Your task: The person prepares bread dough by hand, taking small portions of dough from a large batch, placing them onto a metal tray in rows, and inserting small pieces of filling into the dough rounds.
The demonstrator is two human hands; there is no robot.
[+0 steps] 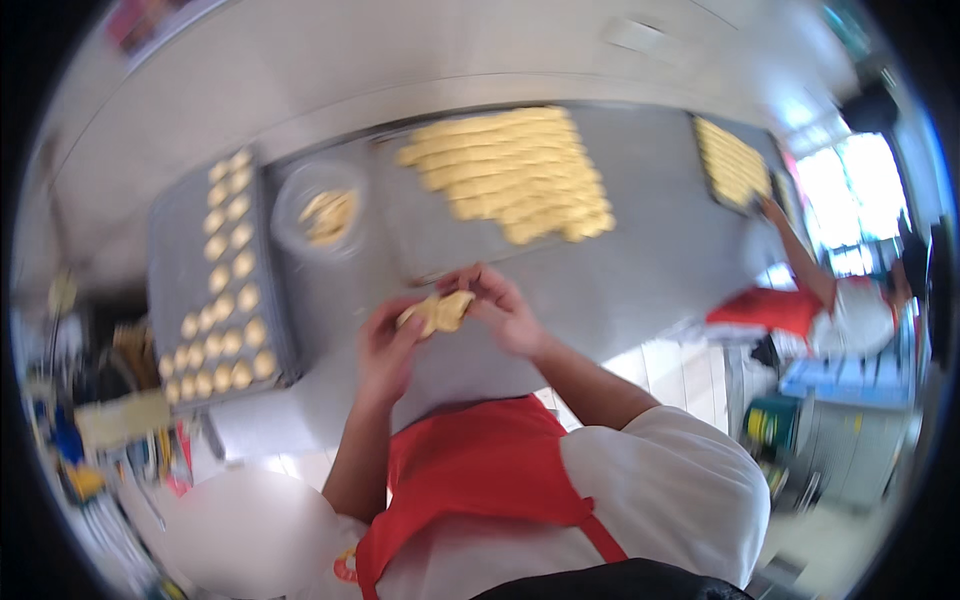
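A piece of yellow dough (440, 314) is held up between my hands, over the near part of the metal table. My left hand (388, 348) pinches its left end between thumb and fingers. At its right end, my right hand (505, 318) has its fingers closed on the dough. Just beyond my hands lies a tray (430, 232) with many overlapping rows of shaped yellow dough pieces (515, 175). A clear round bowl (290, 225) with a yellow filling or dough (328, 215) stands to the left; its exact contents are blurred.
On the far left, a dark tray (180, 240) carries rows of small round dough balls (220, 345). Another loaded tray (733, 165) sits at the table's right end, where a co-worker's hand (772, 208) touches it. A wall (400, 60) runs behind the metal table (640, 235).
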